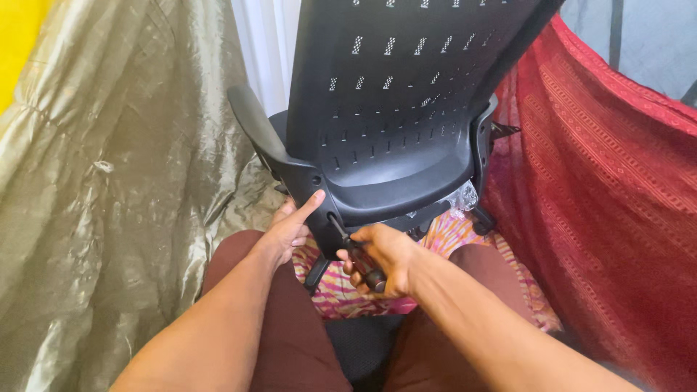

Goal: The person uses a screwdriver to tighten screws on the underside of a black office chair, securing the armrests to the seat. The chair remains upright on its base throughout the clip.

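Mid-step here: my right hand (385, 255) fingers are wrapped around a screwdriver (357, 254), tip at the office chair (392, 123) backrest bracket. Left hand (290, 225) is loose, index finger touching the armrest joint. I'd say next needs steady turning pressure.

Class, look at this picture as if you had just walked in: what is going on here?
A person sits behind a black office chair, seen from its perforated back. The right hand grips a dark-handled screwdriver whose shaft runs up to the lower left corner of the chair's back shell. The left hand rests against that same corner beneath the armrest, forefinger pointing at it. Olive fabric hangs on the left, red patterned cloth on the right.
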